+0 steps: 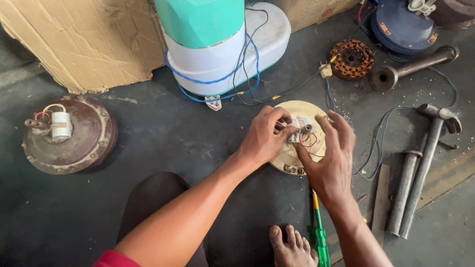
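A cream round fan motor housing (307, 110) lies on the dark floor in front of me. My left hand (264, 136) rests on its top, fingers curled around a small white part (296, 133) with thin red wires by the central shaft. My right hand (329, 158) comes in from the right, thumb and fingers spread over the same spot and touching the wires. Both hands cover much of the housing.
A brown fan motor with a white capacitor (69, 133) lies at left. Cardboard (89, 39), a teal and white appliance (222, 44) with blue wire, a copper stator (352, 59), a blue housing (403, 27), metal rods (420, 163) and a green screwdriver (320, 232) surround me.
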